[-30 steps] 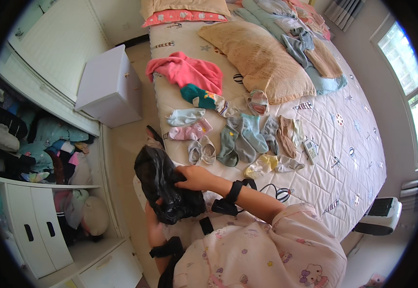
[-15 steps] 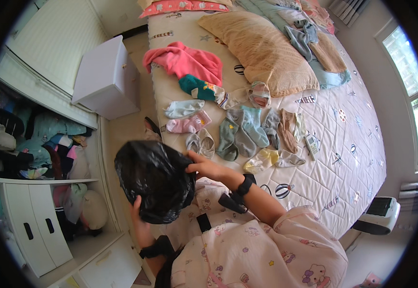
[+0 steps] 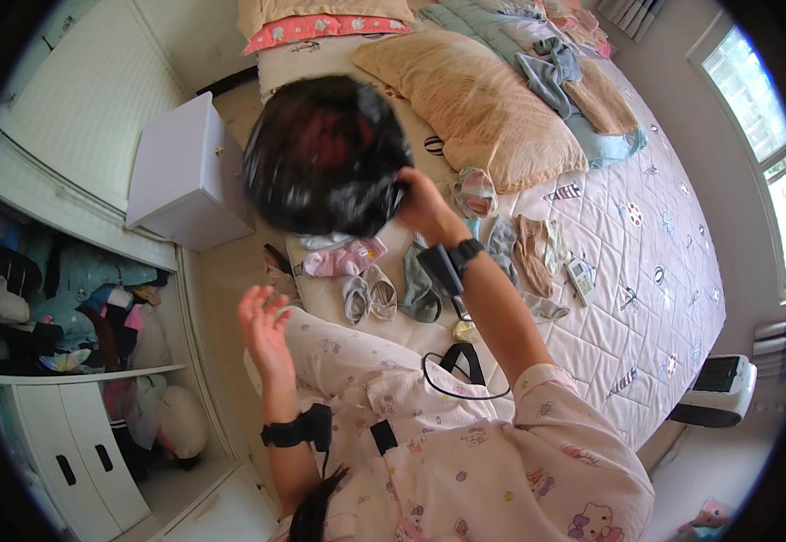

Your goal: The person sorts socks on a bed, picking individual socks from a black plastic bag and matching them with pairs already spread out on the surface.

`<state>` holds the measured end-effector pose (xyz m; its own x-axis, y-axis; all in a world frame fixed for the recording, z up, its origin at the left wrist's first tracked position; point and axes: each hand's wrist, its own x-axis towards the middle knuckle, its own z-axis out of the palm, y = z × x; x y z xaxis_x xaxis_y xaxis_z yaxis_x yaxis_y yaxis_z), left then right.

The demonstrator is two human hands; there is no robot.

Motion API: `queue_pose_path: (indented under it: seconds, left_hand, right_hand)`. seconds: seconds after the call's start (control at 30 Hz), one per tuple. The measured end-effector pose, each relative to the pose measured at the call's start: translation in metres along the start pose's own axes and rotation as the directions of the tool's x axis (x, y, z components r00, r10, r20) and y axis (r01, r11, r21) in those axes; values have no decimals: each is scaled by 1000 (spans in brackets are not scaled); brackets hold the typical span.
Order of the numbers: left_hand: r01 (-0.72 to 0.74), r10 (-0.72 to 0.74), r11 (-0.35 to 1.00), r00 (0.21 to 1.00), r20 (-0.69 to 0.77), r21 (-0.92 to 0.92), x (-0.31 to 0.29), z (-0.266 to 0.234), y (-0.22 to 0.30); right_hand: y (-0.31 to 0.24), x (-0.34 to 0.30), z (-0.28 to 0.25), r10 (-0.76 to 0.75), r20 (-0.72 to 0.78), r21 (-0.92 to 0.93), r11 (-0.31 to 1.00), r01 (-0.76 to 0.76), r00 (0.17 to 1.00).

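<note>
My right hand (image 3: 425, 206) grips the rim of a black plastic bag (image 3: 276, 172), held up over the left part of the bed and blurred by motion. Something reddish shows faintly in the bag's middle. Below it, my left hand (image 3: 266, 336) is raised with its fingers apart, touching nothing. Pink socks (image 3: 343, 259), small grey-and-white socks (image 3: 370, 294) and a green sock (image 3: 420, 291) lie on the bed beneath the bag and my right arm. Farther right are a brown sock (image 3: 532, 257) and a pale sock (image 3: 554, 244). The bag hides whatever lies behind it.
A large tan pillow (image 3: 474, 113) rests across the bed (image 3: 646, 298). Near the socks lies a small white remote (image 3: 581, 280). At the left stand a white cabinet (image 3: 172, 172) and an open wardrobe with clothes (image 3: 72, 280). A dark cord (image 3: 465, 395) hangs by my right arm.
The black bag has moved up and away from me over the bed in my right hand. My left hand has let go of it and opened.
</note>
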<state>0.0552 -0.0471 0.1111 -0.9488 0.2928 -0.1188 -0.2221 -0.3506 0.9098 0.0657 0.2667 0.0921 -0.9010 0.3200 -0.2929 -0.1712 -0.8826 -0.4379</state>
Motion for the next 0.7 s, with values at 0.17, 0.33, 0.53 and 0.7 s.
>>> queue_pose_path:
  seconds: [0.17,0.33,0.53,0.7]
  left_hand:
    - [189,-190,982,977,102,14,-10,16,-44]
    - [307,-303,951,945,125,-20,-8,17,-55]
    - [337,-337,917,941,36,-213,4,-34,-35]
    - [77,-58,992,980,-190,97,-39,-92,13]
  right_hand:
    - [-29,41,-20,-189,-124,140,969,206,974]
    - [7,-1,0,-376,-208,-76,926,369,903]
    - [101,-91,55,-138,-85,-76,988,132,987]
    - [155,-134,49,124,-134,-412,895,-169,983]
